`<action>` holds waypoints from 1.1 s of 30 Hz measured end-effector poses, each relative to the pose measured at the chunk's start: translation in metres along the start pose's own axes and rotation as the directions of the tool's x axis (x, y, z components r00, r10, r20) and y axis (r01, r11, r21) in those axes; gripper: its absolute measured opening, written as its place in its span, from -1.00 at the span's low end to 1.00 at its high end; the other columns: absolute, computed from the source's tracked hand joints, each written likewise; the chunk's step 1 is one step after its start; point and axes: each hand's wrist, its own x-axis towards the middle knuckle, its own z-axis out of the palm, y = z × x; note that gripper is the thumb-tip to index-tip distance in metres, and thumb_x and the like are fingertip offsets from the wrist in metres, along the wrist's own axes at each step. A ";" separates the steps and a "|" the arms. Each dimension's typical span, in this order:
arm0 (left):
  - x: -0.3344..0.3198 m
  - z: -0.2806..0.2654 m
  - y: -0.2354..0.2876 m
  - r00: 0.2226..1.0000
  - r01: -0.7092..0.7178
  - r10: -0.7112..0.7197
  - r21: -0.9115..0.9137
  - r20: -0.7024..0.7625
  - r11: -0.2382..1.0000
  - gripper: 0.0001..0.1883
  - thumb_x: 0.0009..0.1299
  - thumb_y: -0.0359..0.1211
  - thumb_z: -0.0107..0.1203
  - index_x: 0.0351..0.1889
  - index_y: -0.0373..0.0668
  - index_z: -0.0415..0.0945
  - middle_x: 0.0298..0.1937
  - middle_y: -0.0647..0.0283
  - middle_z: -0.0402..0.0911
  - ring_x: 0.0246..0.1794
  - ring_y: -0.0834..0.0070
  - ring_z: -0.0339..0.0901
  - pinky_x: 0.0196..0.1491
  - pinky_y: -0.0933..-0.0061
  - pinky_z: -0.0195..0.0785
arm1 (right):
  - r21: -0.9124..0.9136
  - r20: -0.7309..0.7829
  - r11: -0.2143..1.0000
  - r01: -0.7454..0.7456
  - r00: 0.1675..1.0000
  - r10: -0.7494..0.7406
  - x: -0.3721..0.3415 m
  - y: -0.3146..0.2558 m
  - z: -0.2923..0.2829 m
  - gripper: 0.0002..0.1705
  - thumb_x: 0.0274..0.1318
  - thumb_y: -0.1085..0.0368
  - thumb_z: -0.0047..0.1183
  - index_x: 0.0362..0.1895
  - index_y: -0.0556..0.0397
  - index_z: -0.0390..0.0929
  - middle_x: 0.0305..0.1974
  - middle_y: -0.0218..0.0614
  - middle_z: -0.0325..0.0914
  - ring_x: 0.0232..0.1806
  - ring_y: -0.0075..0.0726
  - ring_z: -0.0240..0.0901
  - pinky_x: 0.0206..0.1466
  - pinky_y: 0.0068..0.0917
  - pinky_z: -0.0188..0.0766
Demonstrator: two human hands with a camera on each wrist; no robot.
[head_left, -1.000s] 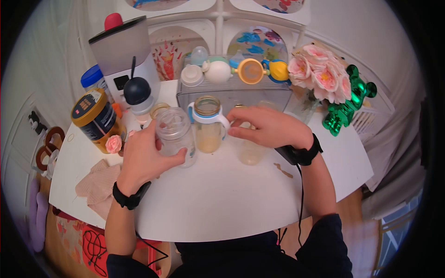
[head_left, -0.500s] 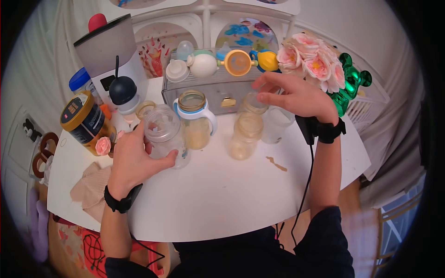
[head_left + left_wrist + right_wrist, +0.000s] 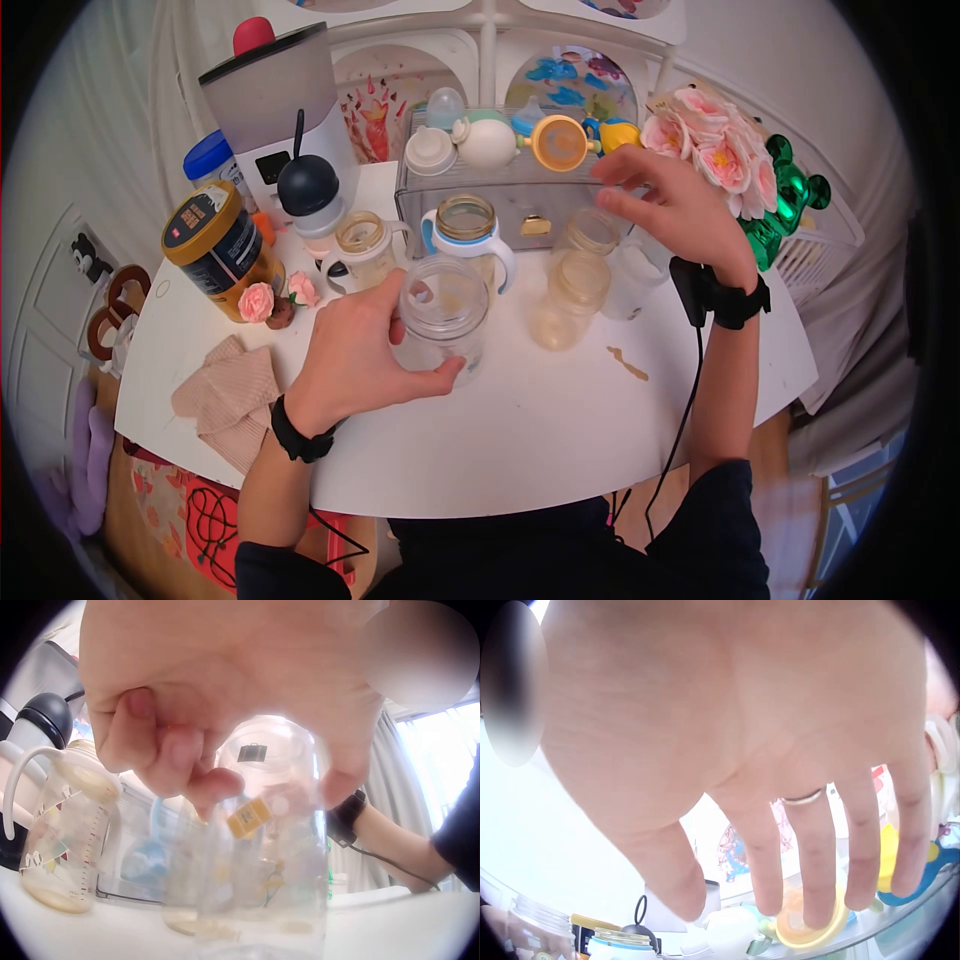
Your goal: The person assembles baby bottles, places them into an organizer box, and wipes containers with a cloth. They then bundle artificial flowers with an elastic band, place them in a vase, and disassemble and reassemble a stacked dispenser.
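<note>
My left hand [image 3: 350, 355] holds a clear wide-necked baby bottle [image 3: 445, 310] upright between thumb and fingers. In the left wrist view this bottle [image 3: 296, 855] shows a small yellow print and is partly blurred. My right hand [image 3: 685, 215] hovers with fingers spread, holding nothing, above the bottles on the right. Below it stand an amber-tinted bottle [image 3: 570, 300], a similar bottle [image 3: 590, 232] behind it and a clear container [image 3: 636, 282]. Behind the held bottle is a bottle with a blue-and-white handled collar [image 3: 468, 235]. To its left stands a white-handled bottle [image 3: 362, 245].
A grey see-through drawer box [image 3: 475, 205] at the back carries bottle tops, including an orange ring [image 3: 559, 143]. Pink flowers [image 3: 725, 150] and a green figure [image 3: 790, 200] stand right. A tin [image 3: 222, 250], machine [image 3: 285, 110] and cloth [image 3: 228, 395] are left. A brown spill [image 3: 627, 363] marks the table.
My left hand has carried the clear bottle rightward, uncovering the white-handled bottle. My right hand has moved back and right, away from the blue-and-white handled bottle, its fingers spreading.
</note>
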 end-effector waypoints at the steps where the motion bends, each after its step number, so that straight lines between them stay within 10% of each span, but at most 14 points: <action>1: 0.000 0.000 0.000 1.000 0.003 -0.003 -0.007 0.023 1.000 -0.31 0.00 0.07 0.59 -0.14 -0.21 0.52 -0.56 0.32 0.44 -0.60 0.36 0.49 -0.44 0.34 0.35 | 0.053 -0.066 0.999 0.004 0.998 0.000 0.001 -0.004 0.000 -0.54 0.33 -0.01 0.30 0.13 0.03 0.70 -0.02 -0.25 0.77 -0.01 -0.23 0.67 0.09 -0.28 0.55; 15: -0.001 -0.001 0.010 0.990 0.083 -0.080 -0.018 0.116 0.996 -0.24 0.02 0.08 0.58 0.06 -0.17 0.54 -0.45 0.26 0.58 -0.48 0.36 0.61 -0.34 0.39 0.45 | -0.458 0.021 0.839 0.293 0.947 -0.319 0.122 -0.050 -0.008 -0.51 0.24 -0.03 0.27 0.06 0.08 0.70 -0.09 0.00 0.76 0.01 0.12 0.69 0.13 -0.12 0.59; 29: 0.000 -0.006 0.015 0.990 0.029 -0.030 0.012 0.138 1.000 -0.30 0.14 0.10 0.50 -0.02 -0.22 0.48 -0.32 0.02 0.76 -0.32 -0.01 0.77 -0.28 0.06 0.58 | -0.619 0.118 0.765 -0.177 0.942 0.314 0.216 -0.018 0.009 -0.32 0.14 -0.09 0.36 0.26 -0.02 0.66 0.13 -0.14 0.70 0.00 -0.08 0.67 0.02 -0.18 0.64; 33: -0.001 0.004 0.007 0.999 -0.036 0.036 0.010 0.034 0.999 -0.26 0.05 0.18 0.55 -0.14 -0.17 0.45 -0.54 0.30 0.53 -0.58 0.30 0.59 -0.45 0.32 0.39 | -0.602 0.252 0.779 -0.174 0.885 0.392 0.232 0.003 0.023 -0.20 0.08 -0.04 0.40 0.43 -0.10 0.58 0.21 -0.12 0.67 0.06 -0.06 0.65 0.05 -0.18 0.64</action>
